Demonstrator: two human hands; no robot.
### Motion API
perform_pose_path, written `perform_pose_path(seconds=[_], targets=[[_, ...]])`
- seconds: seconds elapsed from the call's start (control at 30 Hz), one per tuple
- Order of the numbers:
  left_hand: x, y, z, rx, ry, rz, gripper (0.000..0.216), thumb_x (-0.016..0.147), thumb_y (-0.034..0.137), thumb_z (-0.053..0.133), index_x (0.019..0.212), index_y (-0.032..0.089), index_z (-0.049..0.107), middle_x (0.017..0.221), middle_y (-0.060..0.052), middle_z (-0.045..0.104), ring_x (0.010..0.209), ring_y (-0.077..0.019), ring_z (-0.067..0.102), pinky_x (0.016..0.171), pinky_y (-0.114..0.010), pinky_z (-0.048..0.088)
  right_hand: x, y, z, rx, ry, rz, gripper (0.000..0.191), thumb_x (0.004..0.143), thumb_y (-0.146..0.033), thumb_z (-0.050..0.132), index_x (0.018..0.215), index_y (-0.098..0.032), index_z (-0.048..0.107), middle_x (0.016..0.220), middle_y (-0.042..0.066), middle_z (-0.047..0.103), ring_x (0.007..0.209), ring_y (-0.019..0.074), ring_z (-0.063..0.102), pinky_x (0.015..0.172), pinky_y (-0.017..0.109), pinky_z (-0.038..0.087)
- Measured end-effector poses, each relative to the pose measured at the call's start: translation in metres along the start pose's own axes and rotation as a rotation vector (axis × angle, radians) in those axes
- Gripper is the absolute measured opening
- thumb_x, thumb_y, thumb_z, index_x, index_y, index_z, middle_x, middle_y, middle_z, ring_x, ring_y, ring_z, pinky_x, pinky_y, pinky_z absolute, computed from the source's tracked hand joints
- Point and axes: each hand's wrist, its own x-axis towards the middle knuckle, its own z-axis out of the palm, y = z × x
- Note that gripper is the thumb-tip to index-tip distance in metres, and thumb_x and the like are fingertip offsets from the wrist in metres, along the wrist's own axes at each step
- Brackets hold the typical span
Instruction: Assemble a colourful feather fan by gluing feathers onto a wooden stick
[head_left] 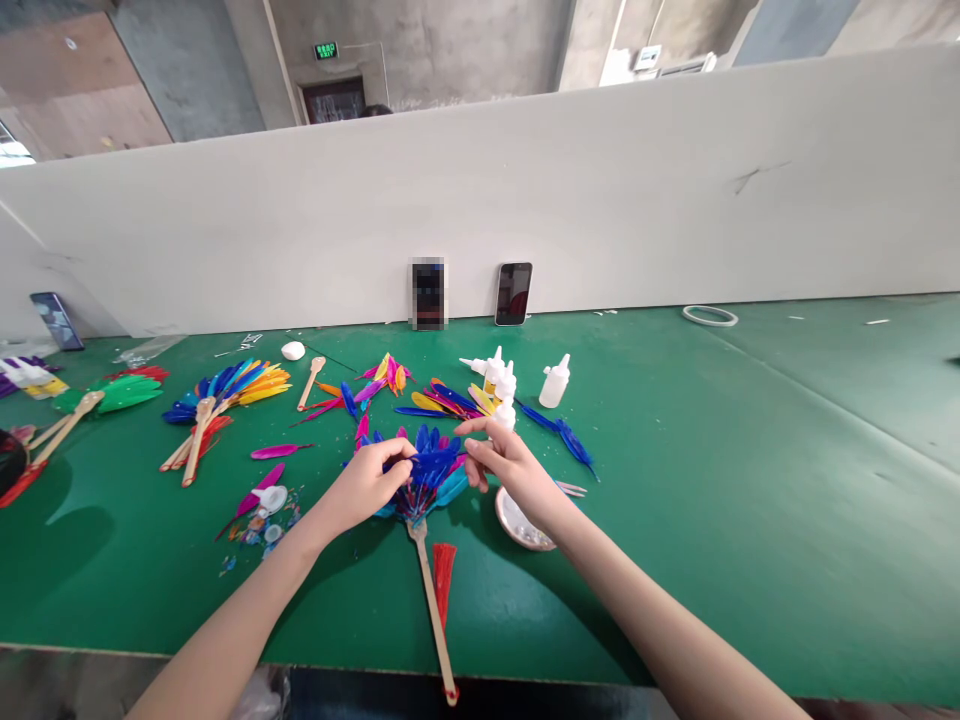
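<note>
A blue feather (437, 462) lies crosswise between my hands, above a feather fan. My left hand (379, 475) is closed in a pinch on the feather's left end. At its right end, my right hand (504, 462) pinches the thin tip between thumb and fingers. Beneath them the fan head (420, 498) spreads in blue, turquoise and magenta feathers, partly hidden by the hands. Its wooden handle (433, 610) points toward me, with a red tassel (444, 580) beside it. Just under my right wrist is a small bowl (501, 525) of shiny bits.
White glue bottles (555, 382) stand behind the hands, near loose feathers (442, 400). More feather fans (199, 430) lie to the left. Two phones (514, 294) lean against the white partition (600, 200). Loose gems and small caps (271, 500) are scattered left of the fan.
</note>
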Motion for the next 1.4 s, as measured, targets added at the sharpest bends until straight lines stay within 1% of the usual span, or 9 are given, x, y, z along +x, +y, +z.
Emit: perform_pose_path(seconds=[0.17,0.67,0.77,0.83,0.9,1.0,1.13,1.23,1.4], targets=[[-0.001,0.004,0.000,0.038,0.034,0.022,0.017,0.073,0.031,0.044,0.062,0.018,0.043,0.059,0.005,0.041,0.059,-0.0111,0.039,0.058,-0.023,0.030,0.000,0.002,0.000,-0.017,-0.008,-0.007,0.023,0.075,-0.038,0.048,0.088,-0.019,0.046,0.046,-0.008,0.050,0.042,0.0078,0.043,0.046,0.022,0.035],[0.000,0.003,0.003,0.059,0.120,0.028,0.013,0.072,0.025,0.038,0.062,0.018,0.041,0.057,0.005,0.039,0.055,-0.0101,0.037,0.056,-0.023,0.030,0.000,-0.001,0.001,-0.020,-0.017,-0.008,0.020,0.075,-0.036,0.047,0.087,-0.020,0.045,0.047,-0.007,0.050,0.042,0.0088,0.042,0.047,0.024,0.034],[0.002,0.001,0.001,-0.031,0.194,0.011,0.014,0.073,0.028,0.040,0.072,0.018,0.050,0.060,0.004,0.045,0.057,-0.0111,0.041,0.056,-0.023,0.032,0.000,-0.001,0.000,0.030,-0.004,-0.007,0.021,0.075,-0.037,0.048,0.086,-0.020,0.046,0.048,-0.007,0.051,0.044,0.0086,0.042,0.049,0.024,0.034],[0.003,0.000,0.000,-0.155,0.267,-0.012,0.018,0.073,0.032,0.044,0.080,0.017,0.053,0.062,0.003,0.048,0.060,-0.0120,0.045,0.057,-0.023,0.035,-0.001,0.000,0.000,0.099,0.012,0.002,0.022,0.074,-0.039,0.050,0.086,-0.020,0.047,0.050,-0.006,0.051,0.046,0.0087,0.044,0.051,0.025,0.036],[0.004,0.000,0.000,-0.310,0.306,-0.026,0.022,0.071,0.036,0.050,0.080,0.016,0.053,0.062,0.002,0.050,0.062,-0.0125,0.049,0.060,-0.023,0.037,-0.002,0.000,0.001,0.178,0.028,0.020,0.025,0.073,-0.041,0.052,0.086,-0.020,0.048,0.054,-0.005,0.053,0.049,0.0091,0.047,0.054,0.025,0.037],[0.004,0.001,0.006,-0.477,0.299,-0.010,0.022,0.067,0.036,0.058,0.076,0.016,0.053,0.062,0.002,0.053,0.061,-0.0113,0.051,0.060,-0.023,0.039,-0.003,0.003,0.005,0.294,0.027,0.056,0.028,0.071,-0.043,0.056,0.085,-0.020,0.049,0.063,-0.003,0.057,0.056,0.0097,0.053,0.060,0.025,0.041],[0.003,-0.001,0.015,-0.486,0.364,-0.028,0.020,0.067,0.034,0.060,0.065,0.015,0.052,0.055,0.003,0.054,0.054,-0.0098,0.050,0.057,-0.023,0.039,-0.004,0.008,0.012,0.377,-0.055,0.110,0.030,0.070,-0.044,0.059,0.085,-0.020,0.049,0.068,-0.002,0.061,0.061,0.0095,0.057,0.065,0.025,0.044],[0.003,-0.002,0.018,-0.482,0.420,-0.015,0.022,0.069,0.034,0.059,0.060,0.016,0.051,0.052,0.003,0.054,0.053,-0.0095,0.050,0.057,-0.022,0.039,-0.005,0.010,0.016,0.333,-0.135,0.146,0.030,0.071,-0.046,0.058,0.080,-0.019,0.047,0.068,-0.001,0.063,0.060,0.0093,0.059,0.064,0.024,0.045],[0.003,-0.004,0.016,-0.601,0.385,0.001,0.018,0.071,0.032,0.059,0.065,0.015,0.053,0.055,0.004,0.053,0.054,-0.0080,0.049,0.056,-0.020,0.038,-0.007,0.009,0.019,0.187,-0.301,0.192,0.035,0.069,-0.052,0.055,0.069,-0.019,0.045,0.060,-0.001,0.063,0.059,0.0114,0.060,0.060,0.025,0.044]])
